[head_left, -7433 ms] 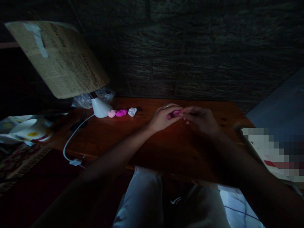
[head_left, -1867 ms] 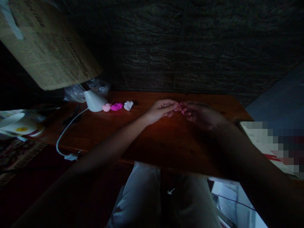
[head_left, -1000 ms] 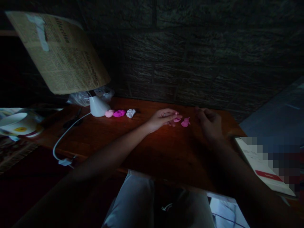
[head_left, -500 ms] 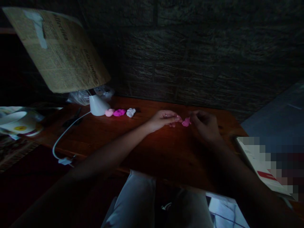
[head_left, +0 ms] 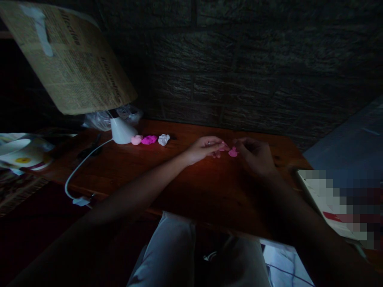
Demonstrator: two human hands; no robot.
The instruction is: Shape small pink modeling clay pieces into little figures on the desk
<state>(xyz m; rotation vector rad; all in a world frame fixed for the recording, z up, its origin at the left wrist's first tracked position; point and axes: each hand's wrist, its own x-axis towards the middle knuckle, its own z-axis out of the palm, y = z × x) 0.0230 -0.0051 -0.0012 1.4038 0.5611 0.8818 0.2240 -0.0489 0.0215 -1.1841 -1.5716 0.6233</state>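
Note:
Small lump of pink modelling clay shows between my two hands, just over or on the wooden table. My left hand comes in from the left, a ring on one finger, thumb and fingertips pinched together at the clay's left side. Dim pink shows at those fingertips. On the clay's other side my right hand is closed in a pinch, its fingertips against the lump; shadow hides the exact grip. Further left lie a light pink clay lump, a magenta clay lump and a white clay lump, in a row.
A lamp with a newspaper-print shade stands at the table's back left, its white cord hanging over the front edge. Left of it is a white cup. A dark brick wall rises behind. A book-like white object lies at right.
The view has shifted slightly, so everything sits a little further left and up. Both hands stay pinched around the pink clay with hardly any movement.

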